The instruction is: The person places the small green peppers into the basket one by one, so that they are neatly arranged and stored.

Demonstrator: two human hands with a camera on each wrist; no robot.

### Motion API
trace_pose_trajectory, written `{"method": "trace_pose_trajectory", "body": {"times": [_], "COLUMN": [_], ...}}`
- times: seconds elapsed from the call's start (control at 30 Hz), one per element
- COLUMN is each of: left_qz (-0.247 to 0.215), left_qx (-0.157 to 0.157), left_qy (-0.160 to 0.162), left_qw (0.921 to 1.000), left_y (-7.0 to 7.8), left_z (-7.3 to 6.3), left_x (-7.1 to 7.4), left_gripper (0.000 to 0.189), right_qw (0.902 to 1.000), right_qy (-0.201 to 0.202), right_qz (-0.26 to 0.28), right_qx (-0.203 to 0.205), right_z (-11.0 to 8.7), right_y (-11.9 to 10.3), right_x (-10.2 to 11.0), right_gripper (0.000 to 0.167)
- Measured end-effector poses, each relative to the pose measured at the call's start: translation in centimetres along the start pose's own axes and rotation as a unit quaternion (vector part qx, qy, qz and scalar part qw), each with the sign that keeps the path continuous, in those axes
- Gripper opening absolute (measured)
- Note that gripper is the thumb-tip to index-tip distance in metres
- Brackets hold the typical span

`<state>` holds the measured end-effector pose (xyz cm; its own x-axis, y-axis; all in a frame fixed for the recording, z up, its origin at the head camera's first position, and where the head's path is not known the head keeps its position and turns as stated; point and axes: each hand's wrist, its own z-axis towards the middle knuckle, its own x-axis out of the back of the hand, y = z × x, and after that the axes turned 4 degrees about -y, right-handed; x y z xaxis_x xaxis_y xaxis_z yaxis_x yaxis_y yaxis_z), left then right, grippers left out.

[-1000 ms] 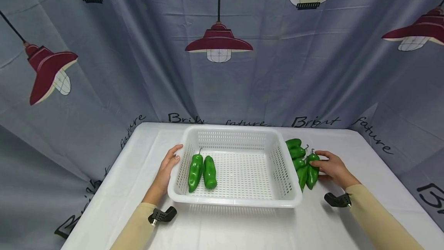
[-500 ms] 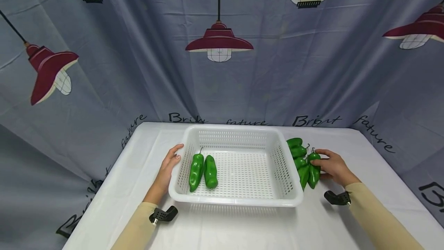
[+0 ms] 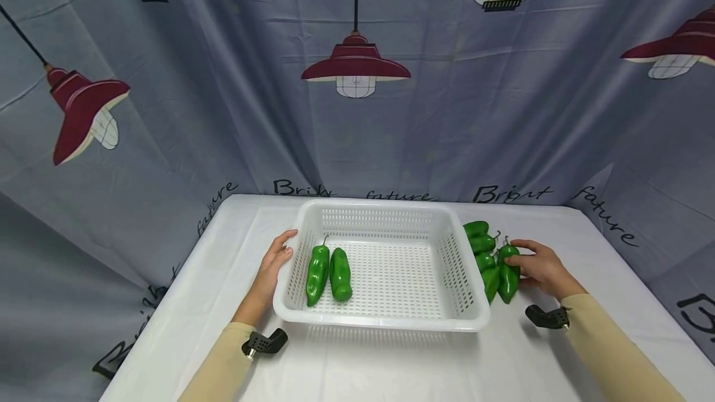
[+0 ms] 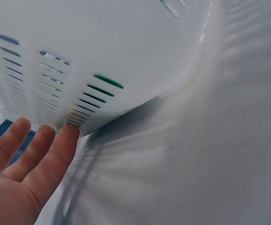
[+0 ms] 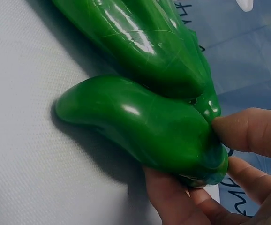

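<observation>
A white perforated plastic basket point(image 3: 391, 324) stands on the table, with two green peppers point(image 3: 316, 275) point(image 3: 340, 275) lying side by side in its left part. My left hand point(image 3: 269, 272) is at the basket's left side. In the left wrist view, straight fingers point(image 4: 56, 154) touch the slotted outer wall point(image 4: 135, 47). To the right of the basket, my right hand point(image 3: 540, 267) pinches a green pepper point(image 3: 509, 281) near its stem end, thumb on one side and fingers on the other. That pepper point(image 5: 131, 117) lies beside another large pepper point(image 5: 140, 42) in the right wrist view.
Several more green peppers point(image 3: 481, 243) are piled against the basket's right wall, partly hidden by it. A white cloth covers the table point(image 3: 368, 371). Behind it hangs a grey-blue curtain point(image 3: 251, 110) printed with lamps and lettering. A black wrist camera point(image 3: 265, 342) sits on each forearm.
The head view has shifted slightly. My right hand keeps its pinch on the pepper and my left hand stays at the basket's side; the peppers and basket look nearly still.
</observation>
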<state>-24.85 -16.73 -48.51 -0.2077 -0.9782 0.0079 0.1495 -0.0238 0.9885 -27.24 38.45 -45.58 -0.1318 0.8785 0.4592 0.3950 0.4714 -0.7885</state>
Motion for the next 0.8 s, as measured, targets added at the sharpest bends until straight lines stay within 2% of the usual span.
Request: {"method": "trace_pose_trajectory", "body": {"times": [0.57,0.8], "left_qz": [-0.007,-0.007], "left_qx": [0.005,0.005], "left_qy": [0.001,0.006], "left_qw": [1.0,0.9999], "left_y": [0.0,-0.1], "left_z": [-0.1,0.0], "left_x": [-0.1,0.0], "left_gripper": [0.048,0.048], "right_qw": [0.9999,0.9999], "right_qy": [-0.002,-0.004], "right_qz": [0.007,0.013], "right_qx": [-0.009,0.003], "right_z": [-0.8,-1.2], "right_y": [-0.5,-0.9], "right_x": [0.3,0.9], "right_gripper": [0.076,0.076]}}
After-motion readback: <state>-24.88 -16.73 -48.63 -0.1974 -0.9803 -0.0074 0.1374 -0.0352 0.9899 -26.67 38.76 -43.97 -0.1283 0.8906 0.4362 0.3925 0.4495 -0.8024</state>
